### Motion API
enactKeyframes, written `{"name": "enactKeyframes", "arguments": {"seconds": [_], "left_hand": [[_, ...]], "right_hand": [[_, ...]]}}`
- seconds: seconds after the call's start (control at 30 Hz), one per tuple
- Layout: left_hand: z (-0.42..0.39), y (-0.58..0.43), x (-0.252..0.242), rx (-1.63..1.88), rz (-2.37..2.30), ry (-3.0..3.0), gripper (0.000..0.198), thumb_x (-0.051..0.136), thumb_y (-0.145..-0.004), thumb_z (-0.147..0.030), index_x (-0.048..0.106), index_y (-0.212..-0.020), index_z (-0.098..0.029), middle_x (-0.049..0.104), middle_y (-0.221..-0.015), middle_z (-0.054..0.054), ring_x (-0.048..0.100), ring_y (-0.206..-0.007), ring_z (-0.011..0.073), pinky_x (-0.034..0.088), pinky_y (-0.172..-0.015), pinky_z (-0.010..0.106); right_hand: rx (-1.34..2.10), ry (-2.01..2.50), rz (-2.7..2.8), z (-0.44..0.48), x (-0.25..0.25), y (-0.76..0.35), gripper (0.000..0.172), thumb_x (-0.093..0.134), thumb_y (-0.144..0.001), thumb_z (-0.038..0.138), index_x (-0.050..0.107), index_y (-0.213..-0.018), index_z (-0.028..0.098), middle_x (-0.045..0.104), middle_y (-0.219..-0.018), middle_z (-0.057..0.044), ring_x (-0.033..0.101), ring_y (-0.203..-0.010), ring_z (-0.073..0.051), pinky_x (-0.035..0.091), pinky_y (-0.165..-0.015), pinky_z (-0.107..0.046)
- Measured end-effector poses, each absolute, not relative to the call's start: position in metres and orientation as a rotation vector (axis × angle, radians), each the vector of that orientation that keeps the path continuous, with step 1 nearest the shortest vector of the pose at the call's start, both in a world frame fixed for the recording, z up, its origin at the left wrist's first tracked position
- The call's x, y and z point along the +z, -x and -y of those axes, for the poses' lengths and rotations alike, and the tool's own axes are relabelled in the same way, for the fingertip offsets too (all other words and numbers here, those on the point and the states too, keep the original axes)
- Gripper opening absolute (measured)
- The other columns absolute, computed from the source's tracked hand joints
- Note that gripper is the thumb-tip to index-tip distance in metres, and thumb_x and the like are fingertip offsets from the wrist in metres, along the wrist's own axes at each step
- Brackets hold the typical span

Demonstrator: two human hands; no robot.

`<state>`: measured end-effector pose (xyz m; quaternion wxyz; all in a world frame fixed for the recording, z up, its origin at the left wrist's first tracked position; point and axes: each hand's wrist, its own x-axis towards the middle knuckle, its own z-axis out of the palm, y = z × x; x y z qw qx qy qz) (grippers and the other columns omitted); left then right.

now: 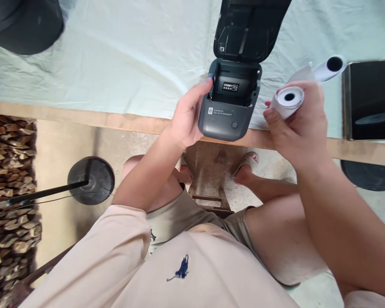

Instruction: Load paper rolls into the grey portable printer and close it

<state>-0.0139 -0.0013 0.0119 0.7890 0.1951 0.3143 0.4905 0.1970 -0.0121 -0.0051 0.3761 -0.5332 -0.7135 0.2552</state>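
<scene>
A small dark label printer [223,115] is held up at the table's near edge, its lid [244,34] swung up and its paper bay [232,87] showing no roll inside. My left hand [191,111] grips the printer's left side, thumb on the rim of the bay. To the right of the printer, my right hand [303,119] is closed round a white paper roll [288,100], whose dark core faces me. The roll and the printer are apart. Behind my right hand, a second white paper roll [322,70] lies on its side on the cloth.
A black phone [368,100] lies at the right on the pale cloth [131,55] covering the table. A dark round container [22,25] stands at the back left. Below the table's wooden edge [115,122] are a round black stand base [90,179] and stacked firewood [11,192].
</scene>
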Motion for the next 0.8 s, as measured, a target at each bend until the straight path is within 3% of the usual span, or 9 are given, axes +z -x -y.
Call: {"name": "enactKeyframes", "arguments": {"seconds": [0.1,0.2,0.3,0.47,0.6,0.7,0.8], "left_hand": [[0.000,0.014,0.011,1.023,-0.761,-0.366,0.042,0.041,-0.095,-0.035,0.064,-0.122,-0.013,0.076,-0.089,0.008,0.058,-0.131,0.0264,0.048,-0.108,0.035],[-0.001,0.014,0.007,1.042,-0.802,-0.298,0.041,0.041,-0.095,-0.036,0.063,-0.124,-0.016,0.076,-0.093,0.007,0.058,-0.131,0.0276,0.050,-0.106,0.037],[-0.001,0.015,0.003,1.069,-0.707,-0.354,0.041,0.041,-0.095,-0.033,0.062,-0.126,-0.016,0.076,-0.099,0.004,0.062,-0.127,0.0254,0.053,-0.103,0.037],[0.000,0.015,0.003,1.059,-0.647,-0.444,0.041,0.043,-0.094,-0.035,0.065,-0.122,-0.014,0.076,-0.092,0.004,0.065,-0.123,0.0225,0.055,-0.101,0.031],[0.001,0.013,0.008,1.076,-0.660,-0.432,0.043,0.041,-0.094,-0.034,0.063,-0.125,-0.014,0.076,-0.088,0.005,0.063,-0.125,0.0233,0.053,-0.104,0.032],[0.002,0.012,0.010,1.079,-0.664,-0.446,0.043,0.039,-0.095,-0.033,0.062,-0.123,-0.010,0.077,-0.091,0.006,0.061,-0.128,0.0240,0.050,-0.107,0.035],[0.001,0.013,0.008,1.068,-0.655,-0.448,0.041,0.039,-0.096,-0.032,0.065,-0.118,-0.010,0.077,-0.091,0.007,0.060,-0.130,0.0238,0.049,-0.109,0.034]], "right_hand": [[0.475,1.411,1.901,0.007,-0.006,-0.198,0.037,0.066,-0.078,0.037,0.055,-0.112,0.027,0.063,-0.111,-0.004,0.062,-0.101,-0.023,0.052,-0.090,-0.047],[0.466,1.560,1.925,0.001,-0.007,-0.197,0.039,0.068,-0.073,0.031,0.057,-0.111,0.026,0.068,-0.100,-0.002,0.063,-0.085,-0.021,0.052,-0.080,-0.044],[0.507,1.554,1.939,0.000,-0.005,-0.198,0.051,0.072,-0.070,0.031,0.055,-0.118,0.026,0.070,-0.101,-0.003,0.066,-0.087,-0.022,0.052,-0.079,-0.043],[0.155,1.227,1.709,-0.016,0.000,-0.230,0.034,0.050,-0.090,0.043,0.056,-0.119,0.026,0.061,-0.109,-0.006,0.063,-0.096,-0.019,0.046,-0.071,-0.036],[0.073,1.617,1.756,-0.041,-0.013,-0.260,0.058,0.067,-0.065,0.018,0.056,-0.122,0.020,0.055,-0.123,-0.012,0.059,-0.106,-0.024,0.050,-0.082,-0.040],[0.237,1.831,1.799,-0.049,-0.019,-0.257,0.074,0.063,-0.063,0.009,0.051,-0.135,0.023,0.056,-0.128,-0.013,0.060,-0.105,-0.023,0.050,-0.089,-0.040],[0.261,1.857,1.779,-0.049,-0.018,-0.237,0.063,0.066,-0.067,0.014,0.055,-0.128,0.025,0.064,-0.112,-0.007,0.059,-0.090,-0.019,0.048,-0.083,-0.037]]}}
